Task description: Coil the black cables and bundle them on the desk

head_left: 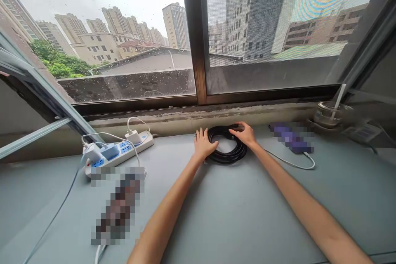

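A coil of black cable [227, 157] lies flat on the grey-blue tabletop, its loops gathered into a ring. My left hand [204, 145] rests at the ring's left side, fingers stretched out and thumb reaching onto the loops. On the opposite side, my right hand [246, 135] has its thumb and fingers bent around the upper right of the coil. Part of the cable there is hidden under that hand.
A white power strip [144, 142] with chargers plugged in sits at left. Near it is a pixelated object [119, 208] with a white cable. A purple phone [291, 137] on a white cord lies right. A glass jar [328, 114] stands by the window frame [199, 49].
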Motion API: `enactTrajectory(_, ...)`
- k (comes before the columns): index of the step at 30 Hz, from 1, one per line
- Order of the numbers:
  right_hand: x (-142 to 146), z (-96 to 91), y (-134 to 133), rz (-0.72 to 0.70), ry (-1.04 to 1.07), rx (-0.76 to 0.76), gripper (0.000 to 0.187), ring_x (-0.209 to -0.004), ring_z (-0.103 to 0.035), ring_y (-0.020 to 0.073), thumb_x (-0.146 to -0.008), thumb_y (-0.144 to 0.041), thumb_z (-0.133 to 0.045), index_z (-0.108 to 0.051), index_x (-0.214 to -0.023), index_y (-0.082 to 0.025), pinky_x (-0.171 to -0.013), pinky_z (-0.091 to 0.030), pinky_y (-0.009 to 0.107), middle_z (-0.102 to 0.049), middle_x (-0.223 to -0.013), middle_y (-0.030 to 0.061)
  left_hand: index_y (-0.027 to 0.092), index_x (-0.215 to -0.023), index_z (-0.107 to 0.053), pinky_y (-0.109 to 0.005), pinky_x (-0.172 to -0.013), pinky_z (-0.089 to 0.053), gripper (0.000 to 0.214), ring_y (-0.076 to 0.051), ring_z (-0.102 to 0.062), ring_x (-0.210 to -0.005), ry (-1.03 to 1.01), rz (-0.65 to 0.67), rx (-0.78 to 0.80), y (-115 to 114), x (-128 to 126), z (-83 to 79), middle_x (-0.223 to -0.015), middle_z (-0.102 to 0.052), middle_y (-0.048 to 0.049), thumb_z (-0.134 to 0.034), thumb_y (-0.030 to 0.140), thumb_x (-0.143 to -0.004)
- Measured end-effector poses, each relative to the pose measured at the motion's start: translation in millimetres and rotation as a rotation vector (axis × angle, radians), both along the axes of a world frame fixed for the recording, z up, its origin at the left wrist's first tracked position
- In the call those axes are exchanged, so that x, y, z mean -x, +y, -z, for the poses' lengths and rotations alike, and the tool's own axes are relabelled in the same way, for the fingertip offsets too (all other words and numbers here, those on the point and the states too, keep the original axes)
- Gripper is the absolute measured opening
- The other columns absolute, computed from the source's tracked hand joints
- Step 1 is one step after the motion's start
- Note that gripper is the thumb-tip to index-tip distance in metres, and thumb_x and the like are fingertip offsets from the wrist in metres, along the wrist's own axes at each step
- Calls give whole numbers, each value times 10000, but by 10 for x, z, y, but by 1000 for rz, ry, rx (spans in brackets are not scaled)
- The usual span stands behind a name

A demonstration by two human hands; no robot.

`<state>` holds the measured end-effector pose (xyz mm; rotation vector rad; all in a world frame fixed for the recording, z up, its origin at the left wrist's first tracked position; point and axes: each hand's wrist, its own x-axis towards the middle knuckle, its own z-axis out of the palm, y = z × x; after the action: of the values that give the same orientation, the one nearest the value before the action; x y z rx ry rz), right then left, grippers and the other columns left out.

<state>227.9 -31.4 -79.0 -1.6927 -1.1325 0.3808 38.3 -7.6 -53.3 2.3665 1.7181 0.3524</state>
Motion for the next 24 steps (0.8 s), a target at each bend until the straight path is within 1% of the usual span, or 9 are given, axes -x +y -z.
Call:
enactTrajectory(3, 10, 35, 14, 18, 33, -53, 394, -801, -676, 206, -682, -372, -678, -640, -1022, -176, -779, -503, 320, -725, -800, 43, 125, -1428, -291, -423, -1106, -204, 759, -298, -168, -1412, 6, -19, -12, 12, 0, 1, -1524, -231, -161, -489, 452, -773)
enactTrajectory(7, 14, 64, 32, 57, 39, -51, 257, -786, -672, 183, -785, -303, -598, -645, -981, -145, -781, -502, 331, -716, -824, 51, 121, -1375, -383, -408, -1068, -243, 642, -293, -346, -1302, 10, -34, -93, -31, -11, -7, -1366, -460, -161, -437, 425, -812)
enactTrajectory(10, 47, 62, 6, 73, -5, -21, 252, -802, -668, 173, -820, -281, -553, -642, -1000, -129, -785, -497, 324, -712, -865, 61, 92, -1327, -445, -411, -1016, -285, 586, -303, -424, -1192, 12, -50, -165, -57, -18, -4, -1241, -536, -170, -409, 404, -832)
enactTrajectory(13, 89, 11, -41, 90, -99, 33, 304, -880, -660, 229, -792, -340, -544, -664, -1010, -165, -805, -476, 332, -717, -875, 78, 79, -1297, -476, -412, -989, -298, 559, -306, -438, -1151, 12, -63, -214, -60, -22, 10, -1190, -549, -175, -401, 393, -841)
enactTrajectory(17, 44, -166, -85, 117, -229, 156, 338, -1009, -615, 305, -763, -380, -575, -669, -1032, -197, -862, -430, 410, -700, -962, 111, 93, -1244, -522, -407, -950, -327, 514, -307, -450, -1131, 16, -68, -223, -50, -18, 28, -1158, -559, -170, -409, 390, -840)
enactTrajectory(19, -47, -270, -103, 120, -255, 245, 305, -1000, -614, 322, -749, -359, -600, -680, -984, -181, -854, -427, 426, -697, -923, 131, 103, -1233, -530, -405, -940, -334, 501, -307, -452, -1132, 18, -66, -215, -47, -13, 33, -1156, -560, -168, -404, 392, -844)
enactTrajectory(21, -165, -343, -134, 87, -238, 376, 200, -868, -652, 308, -741, -328, -625, -695, -808, -153, -790, -456, 411, -687, -744, 131, 110, -1236, -526, -406, -939, -336, 498, -308, -451, -1138, 19, -64, -206, -45, -10, 35, -1163, -560, -168, -398, 394, -848)
enactTrajectory(22, -222, -362, -154, 55, -215, 450, 179, -772, -663, 282, -745, -314, -633, -680, -710, -145, -742, -474, 392, -664, -647, 113, 112, -1239, -523, -408, -939, -335, 498, -309, -449, -1142, 19, -64, -203, -45, -9, 36, -1167, -559, -168, -395, 394, -849)
enactTrajectory(24, -316, -362, -197, -32, -153, 582, 229, -623, -641, 195, -789, -303, -628, -639, -631, -138, -657, -499, 337, -623, -560, 55, 111, -1245, -517, -413, -940, -334, 500, -311, -448, -1145, 17, -64, -199, -46, -9, 36, -1173, -557, -170, -394, 390, -849)
